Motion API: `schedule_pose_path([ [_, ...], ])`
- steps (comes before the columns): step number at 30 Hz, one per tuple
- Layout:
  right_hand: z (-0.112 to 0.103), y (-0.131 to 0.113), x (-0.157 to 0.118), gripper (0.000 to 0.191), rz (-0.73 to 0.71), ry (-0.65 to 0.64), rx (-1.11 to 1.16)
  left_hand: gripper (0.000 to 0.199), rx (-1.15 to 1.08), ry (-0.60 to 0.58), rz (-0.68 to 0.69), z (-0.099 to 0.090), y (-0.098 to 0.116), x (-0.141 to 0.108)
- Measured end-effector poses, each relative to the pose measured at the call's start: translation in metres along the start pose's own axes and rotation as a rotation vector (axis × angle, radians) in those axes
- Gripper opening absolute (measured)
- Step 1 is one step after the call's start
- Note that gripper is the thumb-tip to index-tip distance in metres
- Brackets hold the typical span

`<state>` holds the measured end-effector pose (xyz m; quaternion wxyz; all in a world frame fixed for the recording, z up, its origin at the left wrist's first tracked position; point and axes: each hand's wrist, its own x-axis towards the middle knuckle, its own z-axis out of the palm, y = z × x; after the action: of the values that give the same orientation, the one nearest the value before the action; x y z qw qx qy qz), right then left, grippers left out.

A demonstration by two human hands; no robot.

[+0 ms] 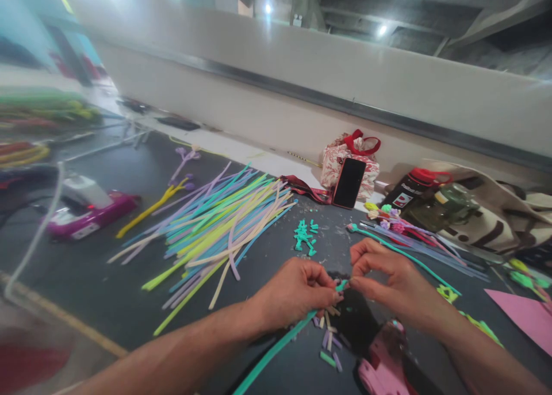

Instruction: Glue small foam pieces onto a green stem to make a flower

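Observation:
My left hand pinches a teal pipe cleaner close to its tip, and its long tail runs down toward the bottom edge. At that tip, the closed fingertips of my right hand meet the same stem; exactly what lies between them is partly hidden. Just beyond my hands is a small pile of short teal pieces. Below them lie short purple, cream and green cut pieces. A pink tool, apparently a glue gun, rests near my right forearm.
Many long pastel pipe cleaners spread across the table's left-centre. A magenta device with a white top sits farther left. At the back stand a phone, a patterned bag and a black bottle. Finished-looking pipe-cleaner flowers lie at right.

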<state>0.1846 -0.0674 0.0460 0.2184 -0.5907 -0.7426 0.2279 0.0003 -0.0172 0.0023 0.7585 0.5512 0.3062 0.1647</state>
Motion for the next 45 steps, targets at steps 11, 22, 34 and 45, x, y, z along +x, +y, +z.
schedule_pose_path([
  [11,-0.0048,-0.0031,0.0009,0.014,-0.036,-0.057,-0.006,0.014,0.013,-0.006,0.008,-0.0012,-0.0014,0.0015],
  [22,-0.0034,-0.0092,0.0036,0.014,-0.051,-0.088,0.01,0.023,-0.031,-0.024,0.036,-0.0032,-0.0017,0.002],
  [34,-0.0069,-0.0051,0.0067,0.013,-0.05,-0.071,0.008,0.014,-0.018,-0.008,-0.02,-0.0037,0.0009,0.0001],
  [45,-0.0029,-0.0037,0.0083,0.012,-0.071,-0.078,-0.015,0.013,-0.026,0.062,-0.024,-0.0031,0.001,0.0036],
])
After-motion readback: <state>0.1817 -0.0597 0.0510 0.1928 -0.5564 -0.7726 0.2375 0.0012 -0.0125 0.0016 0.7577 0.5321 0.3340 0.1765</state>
